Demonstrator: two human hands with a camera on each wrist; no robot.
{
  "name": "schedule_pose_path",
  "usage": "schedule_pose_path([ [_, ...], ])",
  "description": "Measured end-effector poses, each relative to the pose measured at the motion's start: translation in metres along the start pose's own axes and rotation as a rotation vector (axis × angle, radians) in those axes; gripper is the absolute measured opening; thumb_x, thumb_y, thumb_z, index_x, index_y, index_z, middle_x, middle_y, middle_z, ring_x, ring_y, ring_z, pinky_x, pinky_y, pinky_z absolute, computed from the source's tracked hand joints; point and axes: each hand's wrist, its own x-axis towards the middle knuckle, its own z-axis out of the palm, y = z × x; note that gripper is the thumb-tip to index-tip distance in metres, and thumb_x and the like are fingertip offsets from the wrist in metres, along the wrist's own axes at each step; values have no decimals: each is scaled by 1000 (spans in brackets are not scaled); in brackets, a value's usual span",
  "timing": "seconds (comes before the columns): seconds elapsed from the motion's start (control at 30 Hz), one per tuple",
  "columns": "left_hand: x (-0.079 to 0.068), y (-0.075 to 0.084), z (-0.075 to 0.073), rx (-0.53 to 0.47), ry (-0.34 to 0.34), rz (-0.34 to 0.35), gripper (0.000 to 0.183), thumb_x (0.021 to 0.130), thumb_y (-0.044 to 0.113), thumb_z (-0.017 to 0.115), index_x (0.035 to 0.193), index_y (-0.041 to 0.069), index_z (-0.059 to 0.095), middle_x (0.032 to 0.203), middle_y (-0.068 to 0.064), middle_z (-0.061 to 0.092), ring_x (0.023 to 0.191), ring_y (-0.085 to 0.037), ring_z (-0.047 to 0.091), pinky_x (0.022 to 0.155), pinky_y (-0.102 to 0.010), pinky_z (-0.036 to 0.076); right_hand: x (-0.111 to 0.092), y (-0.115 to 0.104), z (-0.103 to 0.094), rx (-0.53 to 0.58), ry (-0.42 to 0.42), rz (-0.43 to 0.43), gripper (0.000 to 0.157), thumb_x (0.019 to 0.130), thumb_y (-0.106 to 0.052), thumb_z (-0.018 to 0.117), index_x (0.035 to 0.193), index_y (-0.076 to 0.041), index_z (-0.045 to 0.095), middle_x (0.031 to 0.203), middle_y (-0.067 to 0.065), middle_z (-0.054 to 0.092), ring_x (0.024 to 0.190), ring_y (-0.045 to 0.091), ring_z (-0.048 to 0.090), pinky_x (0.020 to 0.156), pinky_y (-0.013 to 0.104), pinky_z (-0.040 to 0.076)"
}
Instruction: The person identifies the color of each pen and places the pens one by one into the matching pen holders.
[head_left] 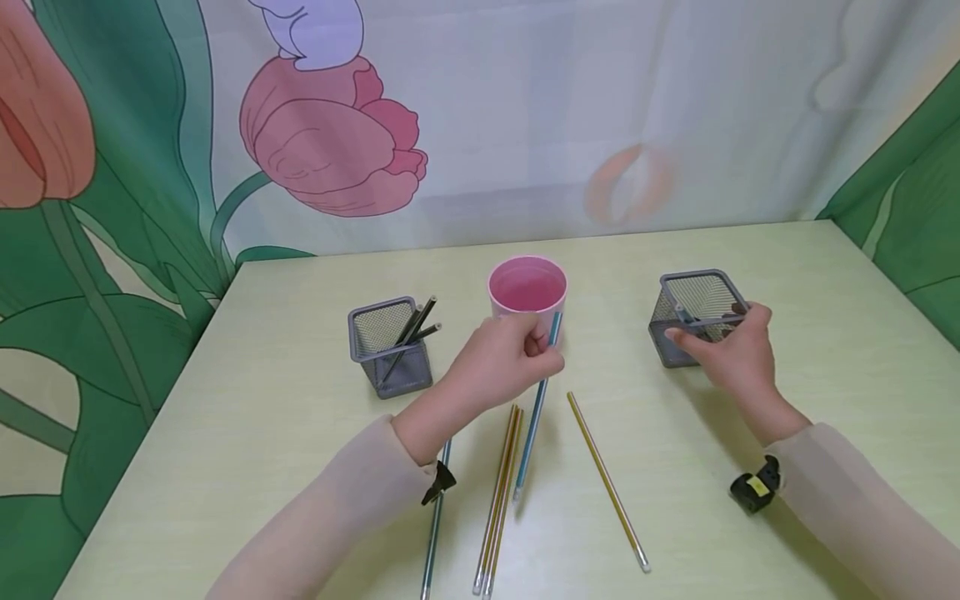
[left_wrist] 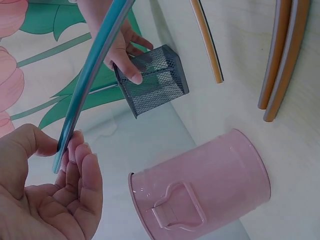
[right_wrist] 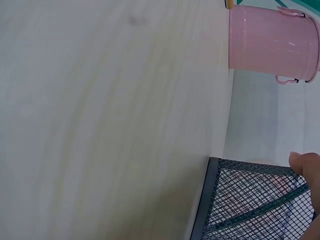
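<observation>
My left hand [head_left: 501, 360] pinches a blue pencil [head_left: 533, 433] between thumb and fingers, just in front of the pink bucket [head_left: 527, 285]. In the left wrist view the blue pencil [left_wrist: 90, 75] slants up from the fingertips. Over at the right, my right hand [head_left: 738, 360] grips a grey mesh pen holder [head_left: 672, 343] by its sides near the rim. Through its mesh in the right wrist view a dark green stick [right_wrist: 260, 207] shows; its full length is hidden. The right hand's fingers are partly hidden behind the holder.
Another mesh pen holder [head_left: 401, 371] with several black pencils [head_left: 414, 325] stands at the left. Yellow pencils [head_left: 498, 508] lie together mid-table, a single yellow pencil [head_left: 609, 483] to their right. A dark teal pencil [head_left: 432, 542] lies partly under the left forearm. A printed curtain [head_left: 525, 125] hangs behind.
</observation>
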Motion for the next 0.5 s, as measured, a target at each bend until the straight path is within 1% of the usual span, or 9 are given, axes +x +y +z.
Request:
schedule_pose_path([
  [0.17,3,3,1,3,42,12,9,84,15,58,79,9,54,67,1,53,59,-10,44,54,-20,35,0,1,0,5,-6,-3,104,79,-47,72,143,0,5,142,33,33,128,44,39,103,55,37],
  [0.5,8,7,1,-33,95,17,8,84,14,60,80,8,56,70,-1,57,60,-12,48,54,-20,39,0,1,0,8,-2,-11,103,79,-47,72,142,0,6,141,32,35,127,44,40,102,54,38],
])
